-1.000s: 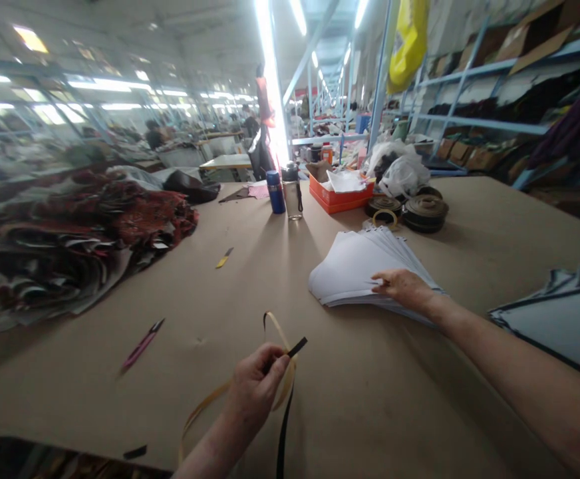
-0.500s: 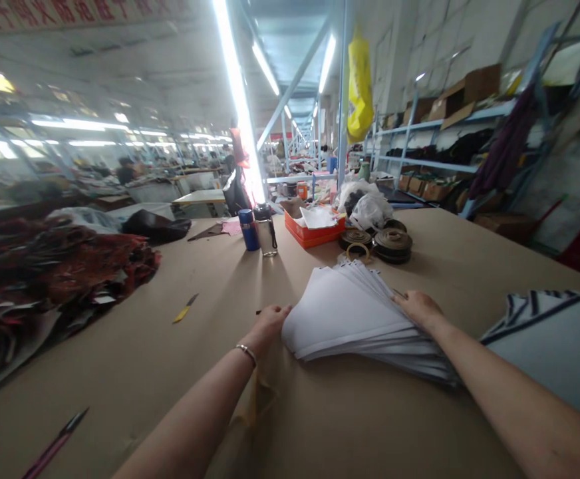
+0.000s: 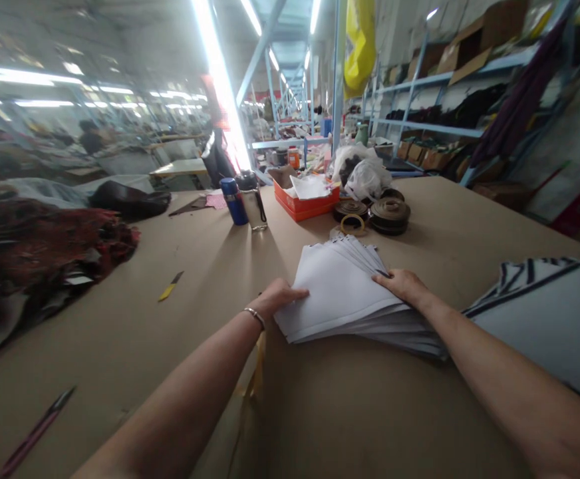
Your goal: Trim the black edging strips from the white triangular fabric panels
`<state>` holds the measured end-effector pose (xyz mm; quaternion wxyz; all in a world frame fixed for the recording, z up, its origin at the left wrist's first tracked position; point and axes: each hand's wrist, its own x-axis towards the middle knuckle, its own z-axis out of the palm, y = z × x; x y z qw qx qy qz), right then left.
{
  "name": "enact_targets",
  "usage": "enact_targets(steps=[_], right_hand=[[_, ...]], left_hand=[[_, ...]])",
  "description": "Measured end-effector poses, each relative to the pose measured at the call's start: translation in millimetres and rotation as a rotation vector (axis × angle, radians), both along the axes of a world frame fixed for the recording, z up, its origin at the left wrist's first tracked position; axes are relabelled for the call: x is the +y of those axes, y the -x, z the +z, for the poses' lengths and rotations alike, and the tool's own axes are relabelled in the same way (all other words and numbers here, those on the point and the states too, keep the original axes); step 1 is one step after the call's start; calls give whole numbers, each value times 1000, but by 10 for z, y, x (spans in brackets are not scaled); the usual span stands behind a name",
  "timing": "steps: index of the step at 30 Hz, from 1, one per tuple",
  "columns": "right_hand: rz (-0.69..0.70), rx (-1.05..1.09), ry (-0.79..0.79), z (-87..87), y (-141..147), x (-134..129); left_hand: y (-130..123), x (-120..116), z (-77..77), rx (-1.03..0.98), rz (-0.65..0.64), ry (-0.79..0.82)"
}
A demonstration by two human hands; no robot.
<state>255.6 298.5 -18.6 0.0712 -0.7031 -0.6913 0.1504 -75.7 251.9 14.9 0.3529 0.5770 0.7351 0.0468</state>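
A fanned stack of white cut panels [image 3: 337, 286] lies on the brown tabletop in front of me. At its left edge my left hand [image 3: 280, 297] grips the panels, thumb on top and fingers hidden beneath. My right hand [image 3: 404, 285] holds the right edge, its thumb and fingers pressed on the upper panels. A small dark strip or tip shows at those right fingertips; what it is I cannot make out. To the right, partly behind my right forearm, rests another pile of pale panels with dark edges [image 3: 544, 306].
On the left lie a yellow-handled knife [image 3: 170, 287], a pinkish pen-like tool [image 3: 38, 429] and a heap of reddish scraps [image 3: 60, 239]. Beyond the stack stand a blue flask [image 3: 234, 201], a clear bottle [image 3: 255, 207], an orange tray [image 3: 302, 207] and rolls of brown strip [image 3: 390, 214].
My left thumb has come over the top of the left edge, and that hand now overlaps the stack. My right hand stays on the right edge. The view has tipped downward.
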Motion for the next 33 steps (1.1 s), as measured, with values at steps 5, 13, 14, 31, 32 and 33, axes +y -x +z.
enact_targets(steps=[5,13,14,31,32,33], right_hand=[[46,12,19,-3,75,-317],[11,-17,-83,319,4,-826],[2,-19,-117,395,-7,-901],[691,-286,-93,390,280,-1381],[709,-310,-91,401,273,-1371],[724,-334,-90,413,267,-1363]], left_hand=[[91,-371,-43,20,-36,57],[294,-972,16,106,-62,-84],[327,-1040,53,132,-59,-134],[-125,-2041,-105,449,-486,-636],[-119,-2025,-112,458,-496,-640],[-108,-2014,-116,466,-505,-643]])
